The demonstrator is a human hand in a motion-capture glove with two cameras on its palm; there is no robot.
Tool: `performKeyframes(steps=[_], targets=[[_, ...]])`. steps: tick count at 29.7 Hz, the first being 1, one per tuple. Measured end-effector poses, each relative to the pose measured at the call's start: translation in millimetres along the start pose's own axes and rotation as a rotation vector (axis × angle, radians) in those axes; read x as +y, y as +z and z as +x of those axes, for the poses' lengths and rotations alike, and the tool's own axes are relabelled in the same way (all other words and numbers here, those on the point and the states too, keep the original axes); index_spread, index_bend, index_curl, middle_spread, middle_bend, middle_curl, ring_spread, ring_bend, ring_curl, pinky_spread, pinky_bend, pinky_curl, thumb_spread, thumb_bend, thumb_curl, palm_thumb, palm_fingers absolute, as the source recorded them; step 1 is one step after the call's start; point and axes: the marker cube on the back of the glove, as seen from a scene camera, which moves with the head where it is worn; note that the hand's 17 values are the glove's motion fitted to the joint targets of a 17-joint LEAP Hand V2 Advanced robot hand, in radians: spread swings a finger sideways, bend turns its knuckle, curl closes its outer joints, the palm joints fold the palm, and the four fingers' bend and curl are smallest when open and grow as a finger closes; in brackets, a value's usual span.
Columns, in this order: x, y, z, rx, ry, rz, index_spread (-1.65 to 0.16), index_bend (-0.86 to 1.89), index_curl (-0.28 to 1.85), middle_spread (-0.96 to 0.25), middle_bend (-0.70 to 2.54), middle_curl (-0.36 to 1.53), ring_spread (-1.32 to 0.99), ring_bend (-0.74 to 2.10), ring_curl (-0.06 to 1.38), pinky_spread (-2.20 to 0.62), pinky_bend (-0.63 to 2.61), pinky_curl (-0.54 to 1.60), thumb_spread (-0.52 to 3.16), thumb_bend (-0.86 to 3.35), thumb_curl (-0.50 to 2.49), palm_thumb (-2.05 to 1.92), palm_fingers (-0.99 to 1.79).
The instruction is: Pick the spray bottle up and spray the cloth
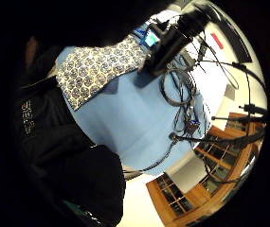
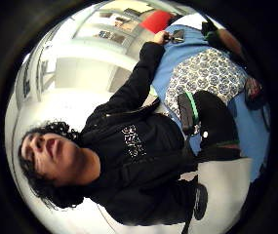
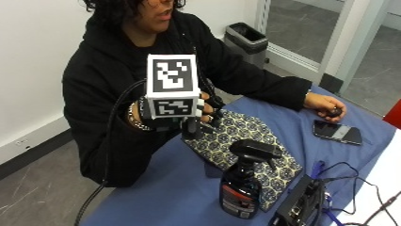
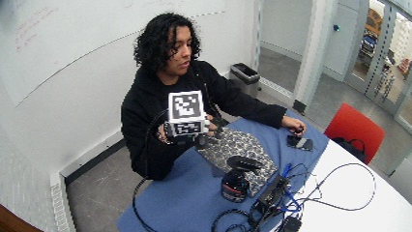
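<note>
Dark spray bottle point(image 3: 242, 188) with black trigger head, upright on blue table, base at the edge of patterned cloth point(image 3: 251, 146) spread flat beside it.

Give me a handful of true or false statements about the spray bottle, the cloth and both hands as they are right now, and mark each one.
1. The spray bottle stands upright on the blue table cover. True.
2. The gloved right hand is gripping the bottle. False: it is raised above the near end of the cloth, apart from the bottle and holding nothing.
3. The patterned cloth lies flat on the table between the person and the bottle. True.
4. The bare left hand rests on the cloth. False: it rests on the blue cover beyond the cloth, near a phone.
5. The bottle has a white trigger head. False: its head is black.
</note>
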Motion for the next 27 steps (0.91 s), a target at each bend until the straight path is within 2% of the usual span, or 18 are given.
performKeyframes(steps=[3, 8, 18, 22, 27], targets=[[4, -2, 12, -0.018, 0.076, -0.021, -0.31, 0.15, 0.25, 0.01, 0.28, 0.31, -0.03, 0.41, 0.29, 0.21, 0.20, 0.27, 1.29, 0.32, 0.28, 0.60, 0.65], [10, -6, 42, -0.078, 0.288, -0.047, -0.28, 0.17, 0.27, 0.02, 0.29, 0.33, -0.03, 0.39, 0.30, 0.21, 0.17, 0.27, 1.30, 0.29, 0.28, 0.59, 0.68], [1, -14, 100, -0.125, 0.506, -0.007, -0.25, 0.18, 0.31, 0.03, 0.28, 0.35, -0.02, 0.35, 0.31, 0.21, 0.16, 0.28, 1.30, 0.23, 0.29, 0.59, 0.71], [-11, -17, 121, -0.145, 0.494, 0.040, -0.25, 0.17, 0.32, 0.03, 0.29, 0.36, -0.02, 0.34, 0.31, 0.21, 0.16, 0.27, 1.28, 0.20, 0.29, 0.60, 0.72], [-35, -18, 144, -0.192, 0.364, 0.152, -0.26, 0.12, 0.30, 0.01, 0.30, 0.37, -0.02, 0.35, 0.33, 0.21, 0.18, 0.28, 1.26, 0.17, 0.30, 0.61, 0.69]])
